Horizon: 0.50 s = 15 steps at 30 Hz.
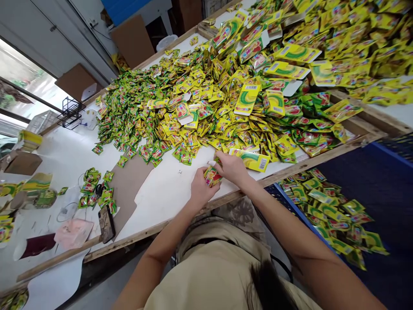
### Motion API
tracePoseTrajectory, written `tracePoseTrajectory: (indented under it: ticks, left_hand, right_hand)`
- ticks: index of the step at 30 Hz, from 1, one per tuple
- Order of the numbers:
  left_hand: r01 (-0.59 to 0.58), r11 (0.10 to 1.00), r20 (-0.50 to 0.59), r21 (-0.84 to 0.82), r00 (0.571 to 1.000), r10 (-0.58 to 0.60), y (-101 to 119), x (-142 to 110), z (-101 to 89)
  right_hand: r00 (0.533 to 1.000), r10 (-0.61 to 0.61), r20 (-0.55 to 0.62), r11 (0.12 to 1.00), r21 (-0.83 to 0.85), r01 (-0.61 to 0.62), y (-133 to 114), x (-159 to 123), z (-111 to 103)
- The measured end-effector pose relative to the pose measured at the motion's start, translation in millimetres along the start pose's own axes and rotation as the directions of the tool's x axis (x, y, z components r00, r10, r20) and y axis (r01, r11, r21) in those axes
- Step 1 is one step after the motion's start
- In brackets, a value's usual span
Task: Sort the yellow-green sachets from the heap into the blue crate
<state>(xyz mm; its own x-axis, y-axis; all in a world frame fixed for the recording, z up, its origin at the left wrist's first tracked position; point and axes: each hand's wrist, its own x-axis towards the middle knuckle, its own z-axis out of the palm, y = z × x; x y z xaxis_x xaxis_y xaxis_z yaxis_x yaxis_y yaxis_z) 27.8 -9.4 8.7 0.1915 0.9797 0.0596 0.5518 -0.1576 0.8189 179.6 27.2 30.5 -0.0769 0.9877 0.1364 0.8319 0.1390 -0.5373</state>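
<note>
Near the front edge of the white table [167, 181], my left hand [201, 189] is closed around a small green-and-yellow candy packet [212, 176] with red fruit print. My right hand [232, 168] meets it from the right, its fingers bent at the packet's upper end. A white covering shows on one fingertip there. What the right fingers pinch is partly hidden. Just beyond that hand lies a flat yellow printed card [254, 161] with a barcode. A large heap of small green and yellow packets [180, 99] spreads behind both hands.
Larger yellow pouches [364, 38] are piled at the far right. Below the table's right edge, a blue crate [358, 172] holds more pouches. A phone [106, 224], a pink bag [74, 232], a glass jar [41, 199] and a black wire rack [70, 113] stand left.
</note>
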Motion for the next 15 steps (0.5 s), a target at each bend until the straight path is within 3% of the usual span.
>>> tracePoseTrajectory:
  ticks: [3,6,9,12,15]
  left_hand:
    - [0.006,1.0,0.041,0.019,0.999,-0.007,-3.4,-1.7,-2.3]
    - [-0.016,0.999,0.008,0.042,1.0,0.016,-4.3,-2.2,-3.4]
    - [-0.042,0.997,-0.032,0.063,0.999,0.044,-3.2,-2.2,-4.2]
    - [-0.06,0.993,-0.042,0.1,0.997,0.065,-2.5,-3.8,-5.5]
    - [-0.069,0.99,-0.049,0.125,0.996,0.076,-2.6,-7.2,-6.9]
  right_hand:
    - [0.99,-0.049,0.131,0.997,0.067,0.04,8.5,-5.1,-0.1]
    - [0.993,-0.09,0.074,0.97,0.234,0.071,17.4,-8.7,-3.5]
    - [1.0,-0.02,-0.019,0.94,0.34,0.026,19.5,-10.8,-6.5]
    - [0.999,0.026,0.02,0.938,0.345,-0.031,16.8,-12.7,-8.9]
    - [0.993,-0.003,0.121,0.927,0.374,-0.042,16.5,-13.3,-11.6]
